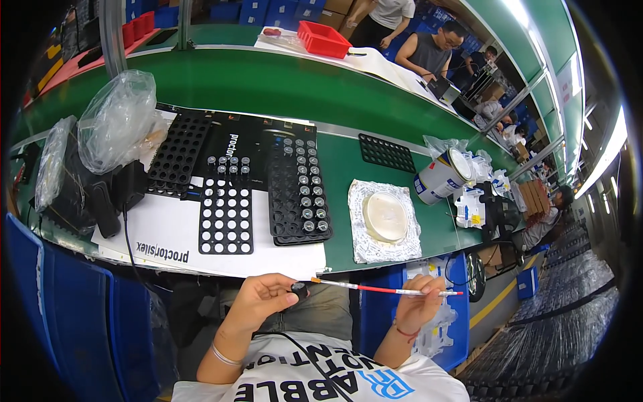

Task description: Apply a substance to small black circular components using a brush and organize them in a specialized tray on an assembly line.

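A small dark round part (299, 289) is pinched in the fingers of my left hand (263, 299), just off the table's front edge. My right hand (418, 307) grips a thin paintbrush (375, 289) with a red and white handle. The brush lies nearly level, its brown bristle tip close beside the dark part; I cannot tell whether they touch. On the bench ahead stands a round dish (386, 216) of pale cream-coloured stuff, on a sheet of printed paper (368, 253). A black tray (226, 248) with rows of white discs lies left of it, and another black tray (282, 228) bears several small shiny clear-topped pieces.
A metal can (442, 175) leans behind the dish, near white plastic parts (471, 206). Clear plastic bags (117, 124) and black trays (386, 153) lie further back. A blue bin (459, 335) stands below the bench at right. Other people (429, 53) work beyond the green partition (234, 84).
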The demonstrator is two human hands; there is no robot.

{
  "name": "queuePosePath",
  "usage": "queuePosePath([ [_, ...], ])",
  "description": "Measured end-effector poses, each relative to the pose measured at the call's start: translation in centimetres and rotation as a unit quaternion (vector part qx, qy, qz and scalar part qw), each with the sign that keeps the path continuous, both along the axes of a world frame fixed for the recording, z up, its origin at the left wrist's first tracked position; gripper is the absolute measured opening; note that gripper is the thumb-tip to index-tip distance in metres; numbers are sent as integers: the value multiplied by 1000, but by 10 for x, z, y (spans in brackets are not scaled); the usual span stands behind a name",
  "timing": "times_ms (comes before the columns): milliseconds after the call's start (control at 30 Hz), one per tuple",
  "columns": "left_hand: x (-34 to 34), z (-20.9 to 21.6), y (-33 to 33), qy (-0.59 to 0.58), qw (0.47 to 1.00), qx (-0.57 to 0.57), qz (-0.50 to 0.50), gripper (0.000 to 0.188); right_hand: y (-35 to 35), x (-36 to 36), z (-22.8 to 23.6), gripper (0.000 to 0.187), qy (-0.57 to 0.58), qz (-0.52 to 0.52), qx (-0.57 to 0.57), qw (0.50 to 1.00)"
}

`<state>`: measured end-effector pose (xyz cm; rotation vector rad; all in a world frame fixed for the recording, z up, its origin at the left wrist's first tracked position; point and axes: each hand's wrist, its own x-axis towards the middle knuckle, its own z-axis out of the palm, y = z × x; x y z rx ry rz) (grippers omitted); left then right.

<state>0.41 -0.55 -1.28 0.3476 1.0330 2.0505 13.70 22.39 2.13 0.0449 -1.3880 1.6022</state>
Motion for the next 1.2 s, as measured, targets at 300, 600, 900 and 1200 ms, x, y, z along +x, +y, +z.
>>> queuePosePath([
  [300,2,1,4,14,997,3,82,23,43,8,-2,22,-47,-350,160,922],
  [600,3,0,6,16,998,2,62,27,47,4,-13,18,-174,-336,261,888],
  [900,3,-2,6,19,997,5,70,27,43,0,-13,16,-180,-304,153,923],
  [1200,3,-4,5,9,998,-12,64,21,47,3,-15,20,-197,-341,195,898],
])
